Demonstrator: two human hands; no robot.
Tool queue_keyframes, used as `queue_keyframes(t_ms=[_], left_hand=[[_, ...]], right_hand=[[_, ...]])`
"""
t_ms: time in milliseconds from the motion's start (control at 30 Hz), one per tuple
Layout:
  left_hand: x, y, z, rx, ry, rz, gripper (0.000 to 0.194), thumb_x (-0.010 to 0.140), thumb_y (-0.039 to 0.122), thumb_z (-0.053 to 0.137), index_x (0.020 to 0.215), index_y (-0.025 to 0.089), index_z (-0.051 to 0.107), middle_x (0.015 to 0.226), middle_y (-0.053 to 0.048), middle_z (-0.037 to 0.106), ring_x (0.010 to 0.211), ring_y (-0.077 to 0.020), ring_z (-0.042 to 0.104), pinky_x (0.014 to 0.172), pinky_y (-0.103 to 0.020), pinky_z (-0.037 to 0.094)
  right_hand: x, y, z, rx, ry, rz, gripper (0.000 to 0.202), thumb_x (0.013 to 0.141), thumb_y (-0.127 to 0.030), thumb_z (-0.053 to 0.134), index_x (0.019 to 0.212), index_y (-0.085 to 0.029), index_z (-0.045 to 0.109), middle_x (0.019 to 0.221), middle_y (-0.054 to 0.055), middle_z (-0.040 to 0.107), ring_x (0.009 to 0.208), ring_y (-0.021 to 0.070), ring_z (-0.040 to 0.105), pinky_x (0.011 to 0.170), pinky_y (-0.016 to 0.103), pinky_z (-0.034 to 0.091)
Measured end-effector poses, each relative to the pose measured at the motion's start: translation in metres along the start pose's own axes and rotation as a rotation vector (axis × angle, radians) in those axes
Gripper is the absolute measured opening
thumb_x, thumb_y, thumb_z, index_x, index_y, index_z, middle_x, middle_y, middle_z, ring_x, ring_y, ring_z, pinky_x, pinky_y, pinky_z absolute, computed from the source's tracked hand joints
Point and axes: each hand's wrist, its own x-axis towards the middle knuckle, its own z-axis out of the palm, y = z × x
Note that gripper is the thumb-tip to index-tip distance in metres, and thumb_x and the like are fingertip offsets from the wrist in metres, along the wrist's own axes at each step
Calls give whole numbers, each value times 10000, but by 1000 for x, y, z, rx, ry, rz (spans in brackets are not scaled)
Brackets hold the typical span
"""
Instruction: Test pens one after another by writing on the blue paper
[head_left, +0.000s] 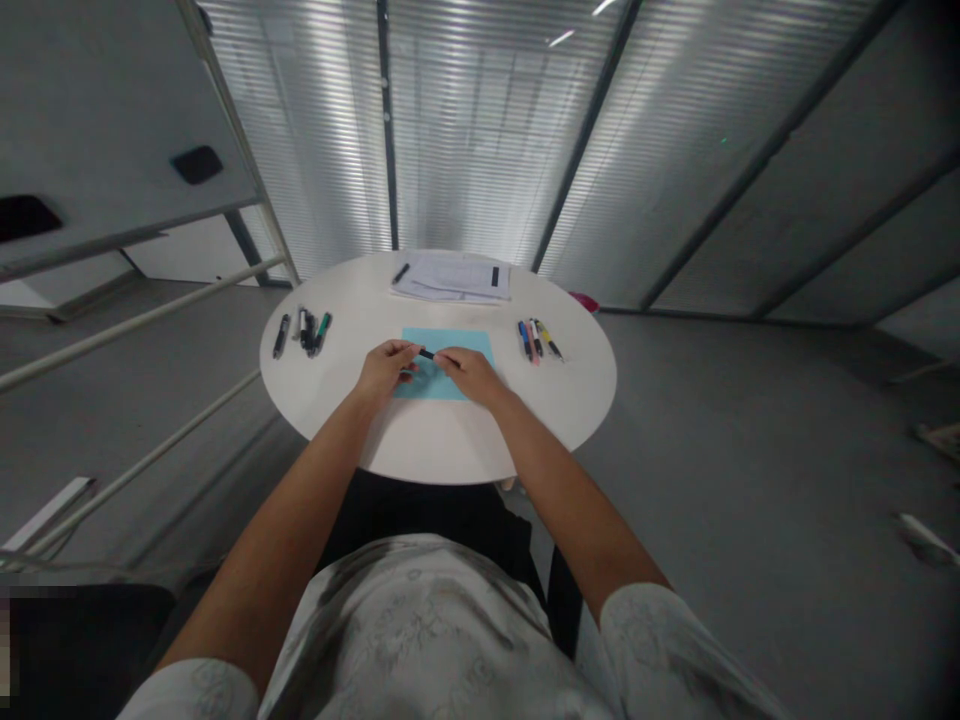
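Note:
Between my two hands a dark pen [426, 354] is held level, a little above a light blue sheet [442, 390] on the round white table. My left hand [388, 366] pinches the pen's left end, its lower fingers curled. At the other end, my right hand [469, 372] has its fingers closed round the pen. Parts of the sheet are covered by both hands. Whether the pen has a cap on is too small to tell.
Several dark pens and a green one [322, 327] lie on the table's left side. Blue, pink, white and yellow pens [535, 340] lie at the right. Papers [454, 277] with a dark pen are stacked at the back. A white metal frame [150, 305] stands left of the table [435, 455].

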Motion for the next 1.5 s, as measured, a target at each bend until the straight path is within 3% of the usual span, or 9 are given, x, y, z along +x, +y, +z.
queue_keyframes(t_ms=[267,433,533,700,900,1133,1233,1400,1500], left_hand=[[-1,1,-1,-21,-1,-22,266,621,246,804,834,128,698,614,0,527,520,-71,477,446,-211,379],[0,-1,-3,-9,-45,-27,336,616,261,812,897,106,713,601,3,519,508,-67,463,440,-208,365],[0,-1,-4,-28,-57,-29,347,605,265,821,894,104,715,610,4,515,514,-65,463,441,-207,368],[0,1,-7,-54,-58,-42,362,600,263,831,911,114,718,624,6,505,543,-67,472,460,-198,390],[-1,3,-5,-61,-21,-31,348,597,246,820,902,114,714,580,19,487,517,-67,453,446,-194,369],[-3,3,-6,-58,-65,-34,366,611,240,817,940,118,712,600,19,497,533,-66,462,469,-196,378],[-3,4,-6,-105,-82,-32,375,616,239,816,959,132,708,616,25,490,550,-65,462,467,-188,371],[-5,5,-5,-103,-91,-33,371,629,231,808,974,134,710,631,25,489,570,-68,474,478,-188,389],[-5,6,-4,-103,-90,-44,372,634,227,804,983,135,712,641,23,491,576,-69,480,489,-193,410]], right_hand=[[0,2,0,-33,39,-22,314,955,-402,426,945,-208,672,877,33,663,825,160,580,785,279,411],[-3,-2,0,-45,76,58,258,859,-396,584,1054,-230,617,794,-2,627,693,142,539,682,265,402],[-3,-1,2,-25,102,97,238,809,-358,637,1000,-223,591,781,-11,616,691,141,531,667,262,399],[-2,0,0,20,76,109,187,869,-391,578,924,-216,612,827,5,665,737,151,576,701,273,415],[-2,-10,-7,-108,46,12,326,973,-431,406,970,-237,668,901,17,672,851,155,597,778,265,413],[-2,-7,-2,-108,101,25,224,863,-368,615,1009,-199,618,926,25,638,830,156,575,758,269,419],[-1,-7,-3,-108,83,36,207,925,-379,523,971,-207,630,905,21,640,831,155,573,756,267,410],[-2,-11,-6,-158,34,-3,346,994,-393,357,992,-215,654,930,43,626,867,163,567,777,277,404],[-2,-13,-5,-120,33,7,267,967,-384,423,1034,-213,616,959,43,624,874,166,569,791,287,414]])
